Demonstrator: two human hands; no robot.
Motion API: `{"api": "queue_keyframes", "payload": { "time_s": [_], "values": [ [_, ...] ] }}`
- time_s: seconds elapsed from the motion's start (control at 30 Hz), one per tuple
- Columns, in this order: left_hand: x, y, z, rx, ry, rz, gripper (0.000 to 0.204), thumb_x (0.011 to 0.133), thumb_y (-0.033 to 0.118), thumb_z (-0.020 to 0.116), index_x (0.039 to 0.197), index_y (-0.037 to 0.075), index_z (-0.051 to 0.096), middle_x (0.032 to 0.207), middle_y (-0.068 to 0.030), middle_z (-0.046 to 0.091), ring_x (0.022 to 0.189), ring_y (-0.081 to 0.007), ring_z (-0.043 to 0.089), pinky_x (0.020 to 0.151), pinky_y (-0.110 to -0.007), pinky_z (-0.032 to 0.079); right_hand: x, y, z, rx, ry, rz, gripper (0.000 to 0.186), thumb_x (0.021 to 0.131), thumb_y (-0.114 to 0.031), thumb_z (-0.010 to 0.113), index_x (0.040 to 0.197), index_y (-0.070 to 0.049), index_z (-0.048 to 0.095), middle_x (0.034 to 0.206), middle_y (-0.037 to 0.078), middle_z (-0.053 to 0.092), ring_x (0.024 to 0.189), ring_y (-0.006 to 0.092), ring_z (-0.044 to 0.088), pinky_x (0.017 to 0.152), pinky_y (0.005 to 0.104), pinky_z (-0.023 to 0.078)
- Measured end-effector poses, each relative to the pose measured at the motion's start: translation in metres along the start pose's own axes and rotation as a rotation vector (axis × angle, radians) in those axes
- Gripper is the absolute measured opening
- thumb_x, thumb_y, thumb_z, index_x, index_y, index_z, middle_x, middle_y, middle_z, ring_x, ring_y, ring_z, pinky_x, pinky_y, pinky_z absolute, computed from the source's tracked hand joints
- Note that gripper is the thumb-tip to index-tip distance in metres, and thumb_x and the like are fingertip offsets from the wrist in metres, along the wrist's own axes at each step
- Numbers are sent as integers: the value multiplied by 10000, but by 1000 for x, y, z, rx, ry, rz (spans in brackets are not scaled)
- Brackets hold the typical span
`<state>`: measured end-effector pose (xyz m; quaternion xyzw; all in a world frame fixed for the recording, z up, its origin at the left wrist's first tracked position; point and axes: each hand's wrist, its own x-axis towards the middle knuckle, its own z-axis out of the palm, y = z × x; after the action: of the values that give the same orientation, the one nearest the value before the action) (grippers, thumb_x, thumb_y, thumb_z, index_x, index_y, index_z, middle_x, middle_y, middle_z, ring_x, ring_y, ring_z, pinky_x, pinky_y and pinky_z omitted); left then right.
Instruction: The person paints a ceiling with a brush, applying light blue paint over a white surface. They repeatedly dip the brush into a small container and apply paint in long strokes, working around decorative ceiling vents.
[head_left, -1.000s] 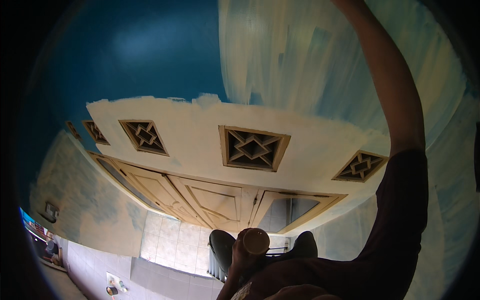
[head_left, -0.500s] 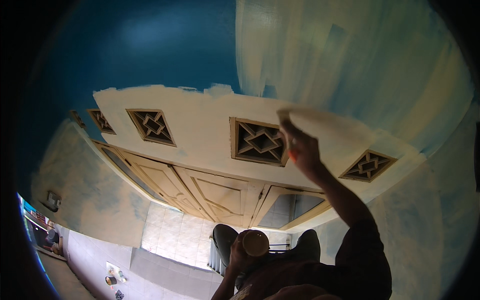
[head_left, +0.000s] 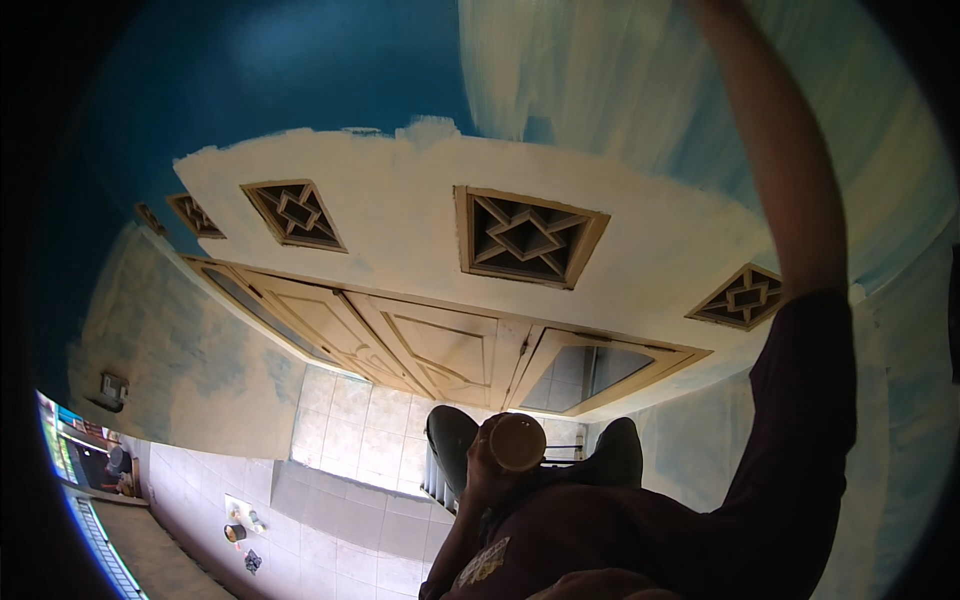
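Observation:
In front of my lap, my left hand (head_left: 484, 462) is wrapped round a small round tub (head_left: 518, 443), its open top filled with a cream colour like paint. My right arm (head_left: 785, 160) stretches up past the wall. The hand at its end lies beyond the top edge, so neither its fingers nor anything in them show. Before me the wall carries a fresh cream band (head_left: 390, 200), streaky cream over blue (head_left: 600, 80) at the upper right, and solid dark blue (head_left: 330, 70) at the upper left.
Square lattice vents (head_left: 530, 237) sit in the cream band above a panelled cream door (head_left: 440, 345) with glass side panes. I am high above the tiled floor (head_left: 340, 420), on what looks like a ladder (head_left: 437, 484). A dark bucket (head_left: 235, 533) stands below at left.
My right hand, which held a blurred brush beside the middle vent, has risen up and right out of view. My left hand and tub sit slightly higher in the picture.

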<state>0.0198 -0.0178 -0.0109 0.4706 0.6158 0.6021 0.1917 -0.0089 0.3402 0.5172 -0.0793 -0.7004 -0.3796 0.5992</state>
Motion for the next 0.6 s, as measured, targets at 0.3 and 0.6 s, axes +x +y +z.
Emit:
{"api": "queue_keyframes", "payload": {
  "time_s": [0.3, 0.6],
  "values": [
    [-22, -6, -17, 104, -24, -7, 731, 633, 258, 932, 1236, 46, 576, 1172, -150, 650, 1055, -321, 668, 870, -410, 558, -340, -178, -66, 488, -537, 292, 460, 912, -119, 616, 1357, -84, 501, 1299, 144, 620, 835, 259, 710, 689, 356, 591],
    [-20, -11, -24, 54, 24, 15, 695, 678, 242, 905, 1252, 42, 567, 1196, -159, 638, 1072, -327, 659, 880, -403, 544, -284, -161, -87, 920, -548, 720, 440, 984, -94, 593, 1413, -173, 538, 1255, 131, 667, 1059, 232, 698, 943, 310, 567]
  ]
}}
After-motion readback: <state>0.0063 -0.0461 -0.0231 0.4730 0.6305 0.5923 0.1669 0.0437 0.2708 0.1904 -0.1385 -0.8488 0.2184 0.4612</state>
